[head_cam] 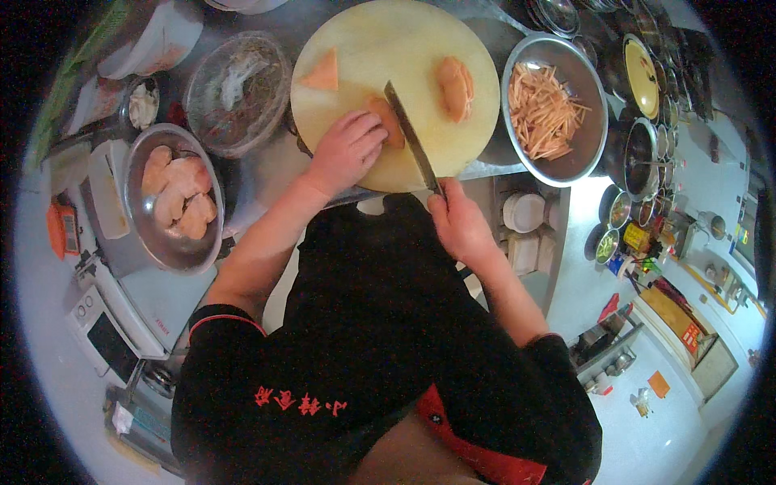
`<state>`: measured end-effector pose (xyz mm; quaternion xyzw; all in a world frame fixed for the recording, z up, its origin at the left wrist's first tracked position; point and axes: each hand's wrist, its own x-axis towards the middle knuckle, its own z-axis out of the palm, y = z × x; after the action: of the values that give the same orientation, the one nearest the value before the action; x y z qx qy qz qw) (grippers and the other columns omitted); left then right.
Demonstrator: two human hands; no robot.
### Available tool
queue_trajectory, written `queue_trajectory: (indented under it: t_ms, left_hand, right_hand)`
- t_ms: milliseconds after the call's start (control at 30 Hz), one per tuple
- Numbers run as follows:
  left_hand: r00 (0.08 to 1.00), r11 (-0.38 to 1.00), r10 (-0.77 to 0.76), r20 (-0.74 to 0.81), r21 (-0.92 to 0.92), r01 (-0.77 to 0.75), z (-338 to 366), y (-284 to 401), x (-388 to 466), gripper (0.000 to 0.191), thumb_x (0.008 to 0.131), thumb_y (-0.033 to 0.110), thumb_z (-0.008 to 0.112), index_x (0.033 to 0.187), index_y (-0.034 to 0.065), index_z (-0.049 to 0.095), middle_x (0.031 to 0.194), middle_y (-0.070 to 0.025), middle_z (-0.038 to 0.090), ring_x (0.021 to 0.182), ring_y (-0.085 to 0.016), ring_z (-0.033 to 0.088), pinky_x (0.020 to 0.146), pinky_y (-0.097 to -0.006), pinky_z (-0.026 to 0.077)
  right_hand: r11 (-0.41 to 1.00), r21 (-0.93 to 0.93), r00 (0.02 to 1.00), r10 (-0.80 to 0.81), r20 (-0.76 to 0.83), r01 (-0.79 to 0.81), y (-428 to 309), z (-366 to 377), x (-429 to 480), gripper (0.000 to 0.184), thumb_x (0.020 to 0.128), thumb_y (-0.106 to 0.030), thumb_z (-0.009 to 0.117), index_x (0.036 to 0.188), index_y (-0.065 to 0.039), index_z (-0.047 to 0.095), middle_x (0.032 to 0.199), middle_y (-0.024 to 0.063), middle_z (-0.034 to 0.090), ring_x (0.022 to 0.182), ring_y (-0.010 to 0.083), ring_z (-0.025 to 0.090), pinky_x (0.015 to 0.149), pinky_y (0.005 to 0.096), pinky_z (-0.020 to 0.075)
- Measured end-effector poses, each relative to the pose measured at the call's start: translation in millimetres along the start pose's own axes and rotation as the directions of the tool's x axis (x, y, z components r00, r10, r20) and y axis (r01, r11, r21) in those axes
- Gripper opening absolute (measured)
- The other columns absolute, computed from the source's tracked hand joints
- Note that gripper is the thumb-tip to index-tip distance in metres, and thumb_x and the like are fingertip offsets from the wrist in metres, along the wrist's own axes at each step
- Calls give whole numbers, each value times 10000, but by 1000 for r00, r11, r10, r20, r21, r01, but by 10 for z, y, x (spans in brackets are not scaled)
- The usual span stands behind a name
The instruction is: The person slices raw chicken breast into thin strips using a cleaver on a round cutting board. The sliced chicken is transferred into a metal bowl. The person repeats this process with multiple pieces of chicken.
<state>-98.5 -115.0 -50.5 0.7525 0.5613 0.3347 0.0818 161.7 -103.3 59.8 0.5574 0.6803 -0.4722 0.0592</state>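
Observation:
A round, yellowish cutting board lies before me. Under the fingertips of my left hand, a flat piece of raw meat is held down on it. The handle of a long-bladed kitchen knife is in my right hand. Its blade stands edge-down along the right side of that piece; whether it touches the meat is hard to tell. Stacked slices of meat rest on the board's right part. A triangular meat piece lies at the upper left.
Right of the board stands a steel bowl of thin-cut meat strips. To the left, another steel bowl holds several raw meat pieces. A round clear container with plastic film inside sits above it, beside a small dish.

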Motion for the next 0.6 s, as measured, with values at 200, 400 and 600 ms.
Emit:
queue_trajectory:
  t_ms: [200,400,600]
  left_hand:
    - [1000,999,17,-23,-32,-17,-29,53,74,263,747,85,736,1000,47,679,1121,-110,635,1102,-335,599,1013,-424,512]
    - [999,999,34,-10,7,-34,57,-16,94,256,750,113,751,987,60,673,1110,-101,639,1106,-335,593,1006,-433,511]
    - [996,1000,-23,88,-4,24,78,-24,42,349,736,146,790,1063,73,695,1221,-109,653,1176,-334,582,1045,-447,489]
  right_hand:
    - [996,-21,994,92,52,-91,-226,48,-60,317,1043,-255,510,1289,-57,479,997,352,665,984,573,603,826,640,463]
    - [996,1,995,83,46,-84,-83,25,4,304,1046,-256,515,1270,-53,490,976,356,658,965,574,607,806,632,475]
    - [988,-102,988,128,88,-119,-320,-156,-292,296,1027,-232,564,1265,-66,506,906,327,674,920,540,644,765,603,514]
